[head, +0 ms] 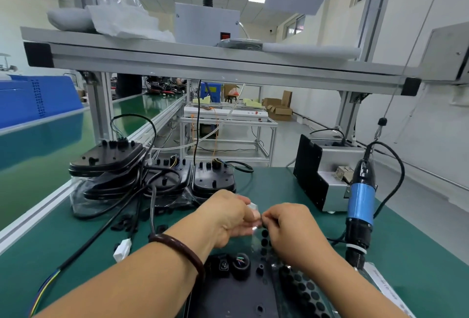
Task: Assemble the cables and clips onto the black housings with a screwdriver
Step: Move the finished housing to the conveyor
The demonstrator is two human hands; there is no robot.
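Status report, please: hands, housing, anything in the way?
Left hand and right hand pinch small clear piece over black housing. Electric screwdriver hangs at right, not held. Nothing blocks.

A black housing [236,295] lies flat on the green mat [274,183], close in front. Just above it, the left hand [225,216] and right hand [289,228] pinch a small white piece [253,207]. More black housings [106,162] sit stacked at the back left, with black cables [139,190] tangled round them. The blue screwdriver [360,201] hangs upright on the right.

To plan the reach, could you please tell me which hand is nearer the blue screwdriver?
Right. The right hand sits left of the blue screwdriver, apart from it; the left hand lies farther left, beyond the right hand.
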